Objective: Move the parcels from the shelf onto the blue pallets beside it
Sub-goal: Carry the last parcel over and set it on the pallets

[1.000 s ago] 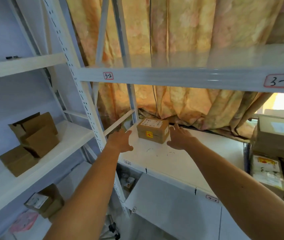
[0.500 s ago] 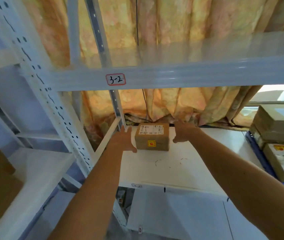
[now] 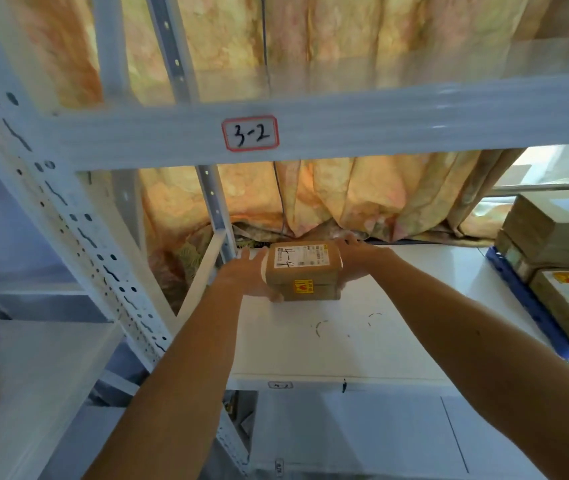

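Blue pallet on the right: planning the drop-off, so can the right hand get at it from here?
Probably yes: nothing stands on the white shelf between the right hand and the blue pallet. But it grips the brown parcel with the left hand, and stacked parcels cover most of the pallet.

Brown parcel (image 3: pixel 304 271) bears a white label (image 3: pixel 300 257) with black handwriting and a yellow-and-red sticker (image 3: pixel 303 286); shelf (image 3: pixel 345 341) white, its upright (image 3: pixel 78 230) dotted with dark holes; tag (image 3: pixel 250 133) white, red-bordered; curtain (image 3: pixel 362 202) mottled orange, yellow and pink; pallet (image 3: pixel 525 306) at the shelf's right edge blue.
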A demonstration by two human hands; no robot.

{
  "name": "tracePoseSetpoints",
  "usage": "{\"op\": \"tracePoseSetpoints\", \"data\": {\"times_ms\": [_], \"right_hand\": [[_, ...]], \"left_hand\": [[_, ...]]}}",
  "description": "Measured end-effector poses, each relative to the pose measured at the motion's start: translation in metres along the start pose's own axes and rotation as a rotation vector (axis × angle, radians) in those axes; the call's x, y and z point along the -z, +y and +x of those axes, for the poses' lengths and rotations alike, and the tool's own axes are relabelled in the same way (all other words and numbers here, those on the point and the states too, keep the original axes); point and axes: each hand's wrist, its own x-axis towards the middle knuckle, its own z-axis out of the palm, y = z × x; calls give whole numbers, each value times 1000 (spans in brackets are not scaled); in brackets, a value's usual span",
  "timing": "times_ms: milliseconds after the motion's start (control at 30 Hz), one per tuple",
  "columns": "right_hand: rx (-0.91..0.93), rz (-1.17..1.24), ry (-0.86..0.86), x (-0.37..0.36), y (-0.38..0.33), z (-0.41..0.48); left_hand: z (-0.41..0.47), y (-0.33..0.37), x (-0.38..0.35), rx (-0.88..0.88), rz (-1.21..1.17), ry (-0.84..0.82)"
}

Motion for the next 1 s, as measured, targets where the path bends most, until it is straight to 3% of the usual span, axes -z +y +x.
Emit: {"op": "tracePoseSetpoints", "data": {"times_ms": [300,533,1000], "right_hand": [[102,-112,-31,4,-8,46],[54,42,-51,-21,-11,68],[65,-6,-57,-24,-16,47]], "left_hand": [[32,32,12,-141,61,-16],[52,43,8,-132,87,-67],[49,40,-10,-148,30,-3]]}}
